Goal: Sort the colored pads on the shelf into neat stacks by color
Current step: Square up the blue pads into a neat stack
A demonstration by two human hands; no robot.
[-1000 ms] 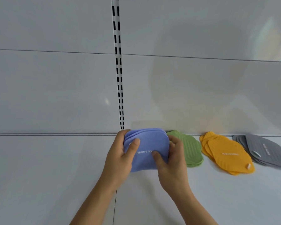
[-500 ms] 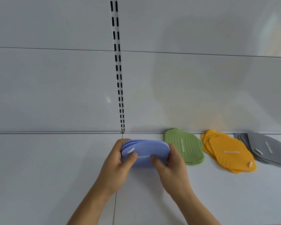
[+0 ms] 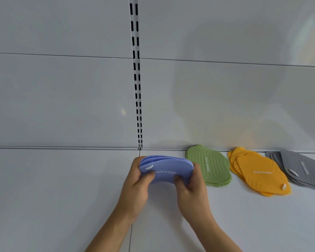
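Both hands, left hand point(image 3: 136, 180) and right hand point(image 3: 194, 182), grasp the blue pads point(image 3: 166, 170) by opposite ends, just left of the green pads point(image 3: 208, 165). They look thin, light and bendy, probably rubbery; hold the edges.

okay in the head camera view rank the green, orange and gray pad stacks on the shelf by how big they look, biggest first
1. orange stack, fanned out wide
2. gray stack, though the frame edge cuts it off, so orange versus gray is unsure
3. green stack, squared up and compact
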